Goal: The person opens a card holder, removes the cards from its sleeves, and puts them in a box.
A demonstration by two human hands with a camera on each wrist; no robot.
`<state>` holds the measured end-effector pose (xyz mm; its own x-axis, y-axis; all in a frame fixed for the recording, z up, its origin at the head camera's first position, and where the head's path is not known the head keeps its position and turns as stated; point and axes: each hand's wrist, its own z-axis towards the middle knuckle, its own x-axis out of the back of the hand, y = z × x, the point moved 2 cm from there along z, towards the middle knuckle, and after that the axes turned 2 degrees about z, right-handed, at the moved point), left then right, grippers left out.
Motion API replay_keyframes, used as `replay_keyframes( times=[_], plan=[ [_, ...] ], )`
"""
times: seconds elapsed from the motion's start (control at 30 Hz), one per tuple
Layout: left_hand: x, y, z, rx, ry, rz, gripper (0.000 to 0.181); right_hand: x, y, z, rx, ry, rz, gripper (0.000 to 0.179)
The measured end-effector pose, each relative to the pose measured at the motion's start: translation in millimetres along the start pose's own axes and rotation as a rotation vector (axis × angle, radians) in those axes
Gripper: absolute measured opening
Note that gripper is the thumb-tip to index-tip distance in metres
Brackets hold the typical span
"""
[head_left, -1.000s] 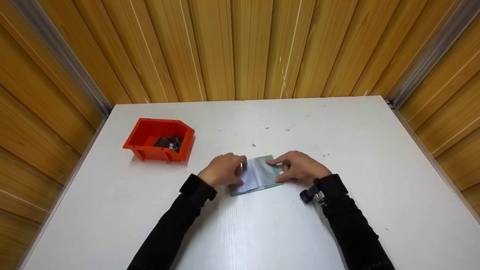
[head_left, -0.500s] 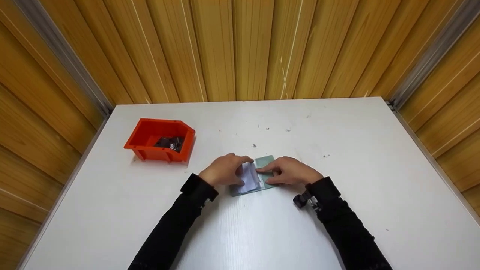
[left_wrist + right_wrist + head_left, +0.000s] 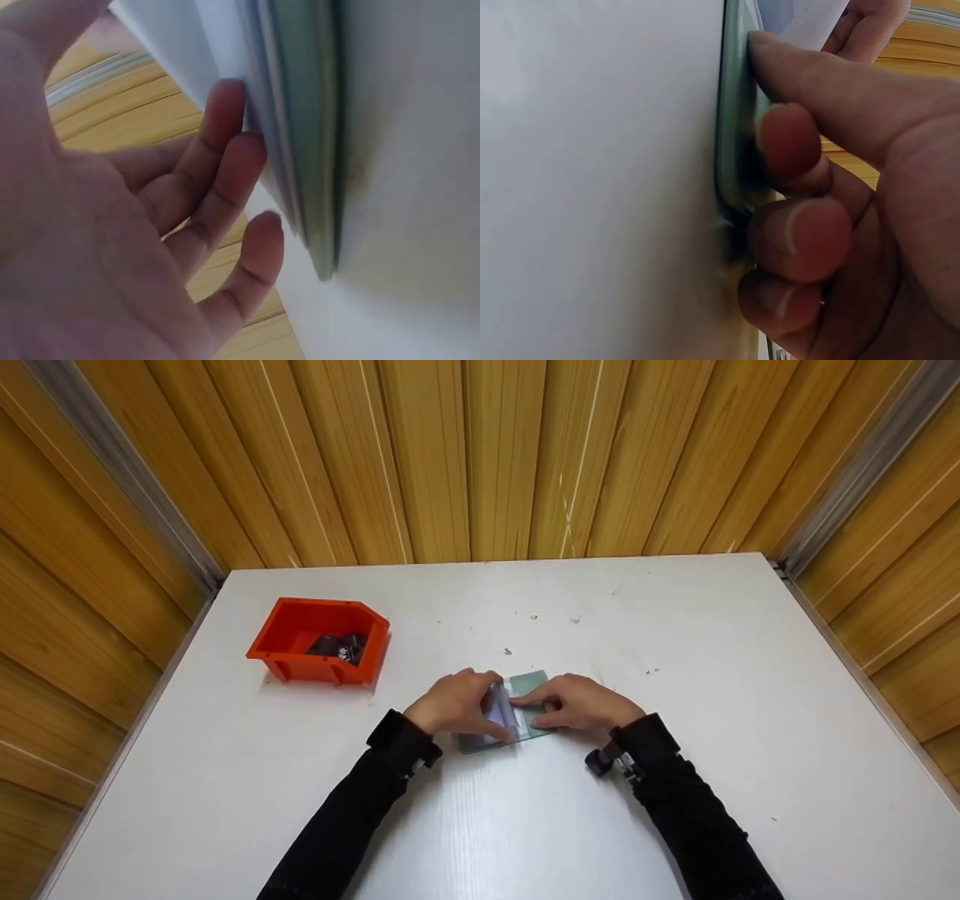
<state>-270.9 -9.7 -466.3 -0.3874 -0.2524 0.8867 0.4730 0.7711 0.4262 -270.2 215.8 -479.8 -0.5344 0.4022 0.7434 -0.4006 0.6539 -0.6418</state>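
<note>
A small booklet (image 3: 529, 682) with a pale green cover and whitish, see-through pages (image 3: 499, 712) lies spread open on the white table. My left hand (image 3: 461, 701) holds the pages on the left half, thumb at the near edge and fingers at the far edge. In the left wrist view, its fingertips (image 3: 244, 154) meet the side of the page stack. My right hand (image 3: 589, 701) presses on the right half, index finger reaching to the fold and thumb on the green cover. Its other fingers (image 3: 802, 240) are bent beside the cover's edge in the right wrist view.
An orange-red bin (image 3: 319, 641) with several small dark and shiny pieces (image 3: 341, 646) stands at the back left of the table (image 3: 675, 622). Yellow wood-look panels (image 3: 502, 457) rise behind the table and on both sides.
My right hand has moved left from the booklet's right edge to its fold, and the pages have gone over to the left half. My left thumb has slid right along the near edge.
</note>
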Motion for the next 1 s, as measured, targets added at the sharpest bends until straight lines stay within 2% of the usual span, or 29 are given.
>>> replay_keyframes(
  times=[0.17,0.43,0.57,0.7,0.77,0.87,0.93,1.0],
  plan=[
    [-2.1,2.2,0.5,0.011,0.036,-0.001,0.086,-1,1,0.8,0.012,-0.008,0.009,0.047],
    [1.1,0.2,-1.1,0.021,-0.022,-0.053,0.084,1,4,0.3,0.037,0.004,0.03,0.054],
    [2.3,-1.4,-0.3,0.058,-0.039,-0.134,0.086,1,5,-0.9,0.032,0.008,0.048,0.066],
    [3.5,-3.1,1.4,0.071,-0.018,-0.206,0.07,1,5,-1.6,0.008,0.01,0.062,0.08],
    [3.7,-4.5,2.5,0.055,0.015,-0.172,0.055,1,5,-1.6,-0.01,0.014,0.066,0.082],
    [4.8,-8.0,3.2,0.028,0.082,-0.062,0.031,2,7,-1.5,-0.042,0.027,0.049,0.079],
    [5.6,-10.3,2.8,0.024,0.12,0.022,0.022,3,8,-1.5,-0.067,0.035,0.033,0.078],
    [6.9,-11.8,1.9,0.028,0.141,0.068,0.016,4,9,-1.8,-0.088,0.041,0.018,0.078]
  ],
)
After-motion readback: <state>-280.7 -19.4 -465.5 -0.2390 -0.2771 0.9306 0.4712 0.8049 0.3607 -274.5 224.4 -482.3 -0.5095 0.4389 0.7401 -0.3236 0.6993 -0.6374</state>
